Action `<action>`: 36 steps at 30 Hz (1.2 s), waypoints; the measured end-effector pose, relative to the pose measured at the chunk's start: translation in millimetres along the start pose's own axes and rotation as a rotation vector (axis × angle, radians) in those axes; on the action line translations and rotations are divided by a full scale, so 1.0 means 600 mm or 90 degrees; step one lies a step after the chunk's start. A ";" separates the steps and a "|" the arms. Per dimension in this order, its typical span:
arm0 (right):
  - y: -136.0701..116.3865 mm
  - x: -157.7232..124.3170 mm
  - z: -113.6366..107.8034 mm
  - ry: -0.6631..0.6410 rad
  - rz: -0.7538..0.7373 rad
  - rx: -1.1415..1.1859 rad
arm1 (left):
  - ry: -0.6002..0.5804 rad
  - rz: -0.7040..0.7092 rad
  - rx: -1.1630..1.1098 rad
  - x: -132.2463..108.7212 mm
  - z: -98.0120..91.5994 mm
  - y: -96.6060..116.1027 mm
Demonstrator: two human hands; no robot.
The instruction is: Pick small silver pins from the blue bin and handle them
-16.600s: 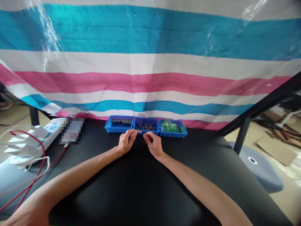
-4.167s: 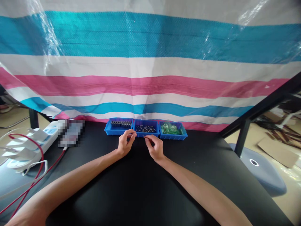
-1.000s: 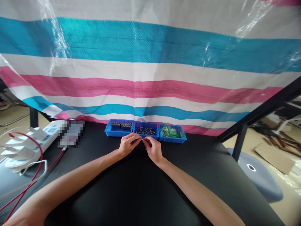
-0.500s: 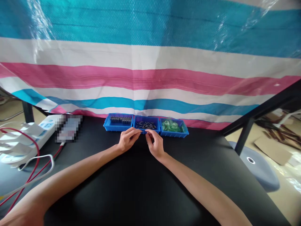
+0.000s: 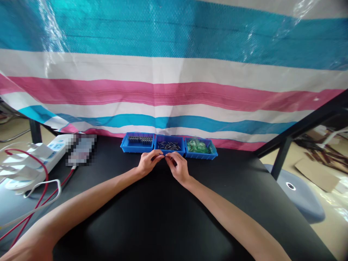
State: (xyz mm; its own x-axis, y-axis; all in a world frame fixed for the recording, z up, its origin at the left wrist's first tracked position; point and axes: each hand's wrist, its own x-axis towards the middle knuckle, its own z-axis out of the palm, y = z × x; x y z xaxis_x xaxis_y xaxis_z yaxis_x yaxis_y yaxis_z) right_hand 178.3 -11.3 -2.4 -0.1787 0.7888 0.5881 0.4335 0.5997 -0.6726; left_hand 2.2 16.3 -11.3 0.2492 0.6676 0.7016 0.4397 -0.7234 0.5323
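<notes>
My left hand point(image 5: 148, 162) and my right hand point(image 5: 178, 166) meet fingertip to fingertip just in front of the middle blue bin point(image 5: 170, 151). Both are closed in a pinch; whatever is between the fingertips is too small to make out. Loose thin dark metal pins or screws point(image 5: 170, 145) lie scattered in that middle bin. Beyond my left hand, the left blue bin point(image 5: 136, 148) holds rows of short dark cylinders point(image 5: 140, 139). Small green plastic packets point(image 5: 199, 146) fill the right blue bin point(image 5: 202, 156), past my right hand.
On the black table point(image 5: 152, 217), a white power strip point(image 5: 51, 152) with plugs and red and white cables lies at left, beside a blurred-out phone-like object point(image 5: 81, 149). A striped plastic sheet point(image 5: 163, 69) hangs behind the bins. A grey stool point(image 5: 299, 195) stands right of the table.
My right hand's fingertips have shifted slightly left and now touch those of my left hand, where a small gap showed before. The view has tilted a little.
</notes>
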 end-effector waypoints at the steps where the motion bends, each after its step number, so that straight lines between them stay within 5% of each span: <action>1: 0.000 0.000 0.000 -0.007 0.004 -0.006 | -0.003 -0.001 0.003 0.001 -0.001 0.001; 27: -0.003 0.005 -0.002 0.019 0.046 -0.023 | 0.034 0.073 -0.003 0.013 -0.007 0.017; 36: -0.002 0.000 -0.003 0.078 0.065 0.018 | 0.059 0.008 0.007 0.011 -0.008 0.020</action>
State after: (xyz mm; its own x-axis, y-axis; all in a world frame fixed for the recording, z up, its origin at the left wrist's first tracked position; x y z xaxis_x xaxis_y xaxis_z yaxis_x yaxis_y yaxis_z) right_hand 179.4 -12.2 -1.0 -0.0254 0.8250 0.5646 0.4188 0.5216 -0.7433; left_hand 4.8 10.9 2.0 0.1746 0.6390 0.7491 0.4462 -0.7296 0.5183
